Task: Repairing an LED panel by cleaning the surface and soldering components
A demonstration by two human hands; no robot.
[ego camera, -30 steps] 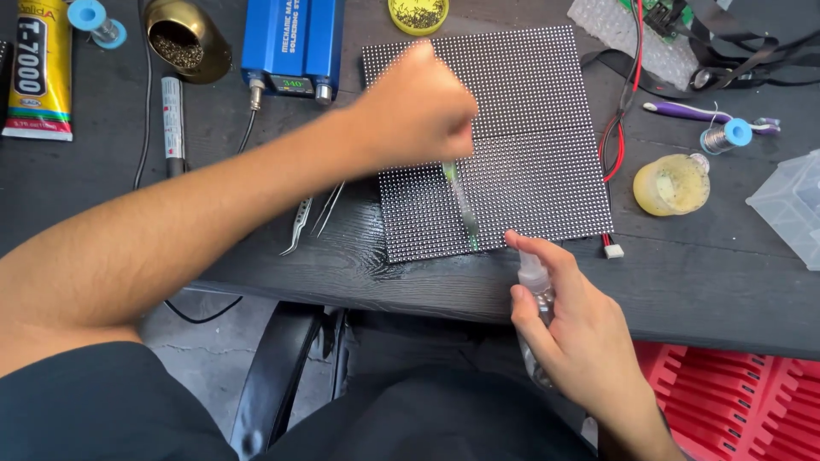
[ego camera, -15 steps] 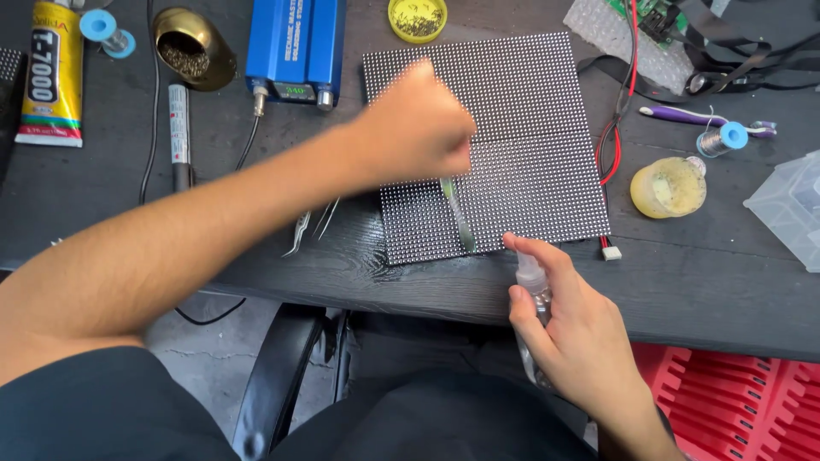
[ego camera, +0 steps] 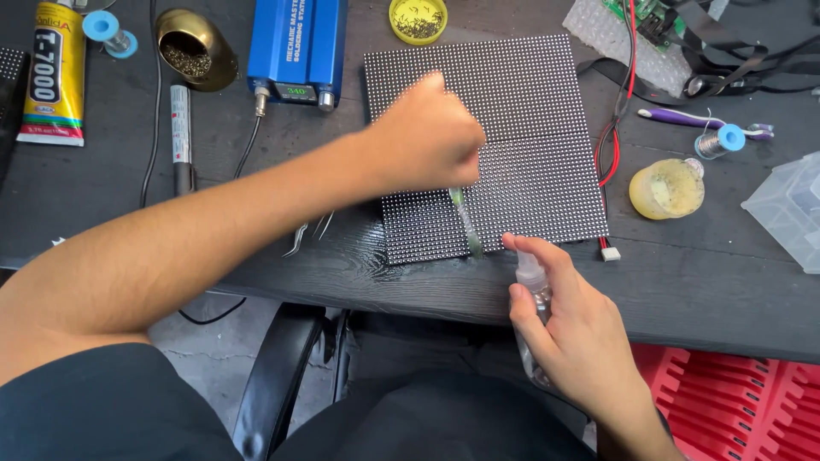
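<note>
The left hand pinches a slim green brush on the black dotted LED panel lying on the dark surface; the right hand grips a clear spray bottle. Light, even strokes seem best.

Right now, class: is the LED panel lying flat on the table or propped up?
Flat. The LED panel lies face-up on the table, with the left hand holding a brush on it.
</note>
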